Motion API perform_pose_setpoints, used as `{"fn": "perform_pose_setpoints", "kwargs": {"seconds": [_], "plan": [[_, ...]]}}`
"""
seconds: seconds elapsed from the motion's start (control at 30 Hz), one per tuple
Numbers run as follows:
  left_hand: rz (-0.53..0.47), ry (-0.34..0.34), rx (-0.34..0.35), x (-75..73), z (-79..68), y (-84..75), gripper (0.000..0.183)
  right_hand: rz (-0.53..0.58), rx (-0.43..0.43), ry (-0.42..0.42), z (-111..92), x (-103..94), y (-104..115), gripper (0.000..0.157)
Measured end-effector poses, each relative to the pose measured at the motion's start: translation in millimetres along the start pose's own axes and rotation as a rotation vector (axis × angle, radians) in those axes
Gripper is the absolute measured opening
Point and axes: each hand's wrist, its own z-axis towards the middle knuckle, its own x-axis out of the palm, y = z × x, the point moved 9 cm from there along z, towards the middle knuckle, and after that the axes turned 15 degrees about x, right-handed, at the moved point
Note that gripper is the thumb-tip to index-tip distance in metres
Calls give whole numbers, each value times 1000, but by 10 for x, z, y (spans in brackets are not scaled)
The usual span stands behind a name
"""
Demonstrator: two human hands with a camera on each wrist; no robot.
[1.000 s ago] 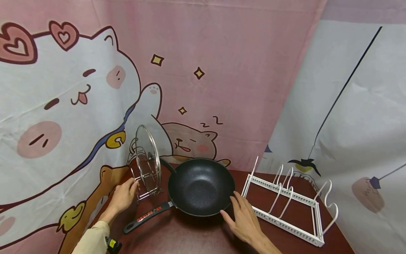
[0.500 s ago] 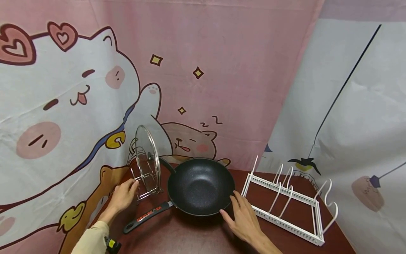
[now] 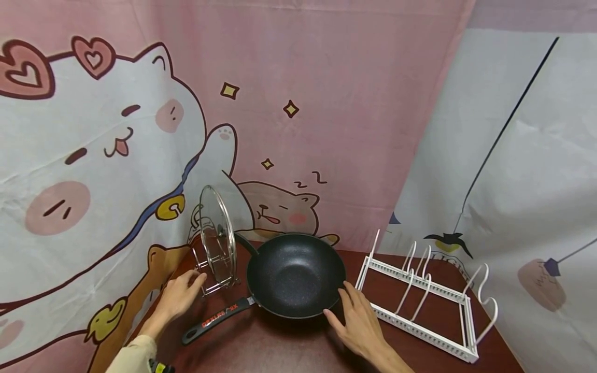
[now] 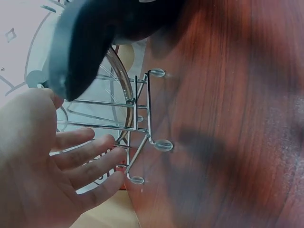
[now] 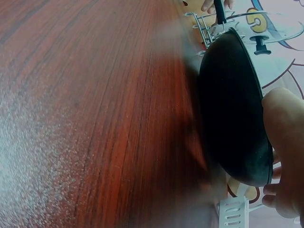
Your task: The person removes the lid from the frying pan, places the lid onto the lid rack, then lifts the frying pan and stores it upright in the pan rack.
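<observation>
The wok [image 3: 296,274] at lower centre is probably rigid, heavy and slippery, best taken by handle [image 3: 219,319] and rim [image 3: 298,317], which the right hand [image 3: 359,324] touches with extended fingers, while the relaxed left hand [image 3: 179,298] holds nothing.

Table [image 3: 280,355] — dark reddish-brown, wood-grained, glossy. Black wok [image 3: 296,274] sat mid-table, long handle pointing near-left. Silver wire rack [image 4: 136,104] stood at far left on clear feet; white slotted rack [image 3: 415,328] lay right — uprights rising.
</observation>
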Motion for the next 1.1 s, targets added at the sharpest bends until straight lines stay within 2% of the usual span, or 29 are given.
{"fn": "perform_pose_setpoints", "kwargs": {"seconds": [0.2,0.63,0.83,1.1], "plan": [[5,26,-3,-17,-65,-47,63,9,9,6,-6,9,-14,68],[26,104,-1,-60,-204,-253,61,-8,2,-6,-10,5,-3,67],[35,99,23,-90,-215,-379,59,-15,-6,-16,-4,-3,3,68],[61,48,66,-124,-268,-560,61,-18,-9,-10,-12,11,8,68]]}}
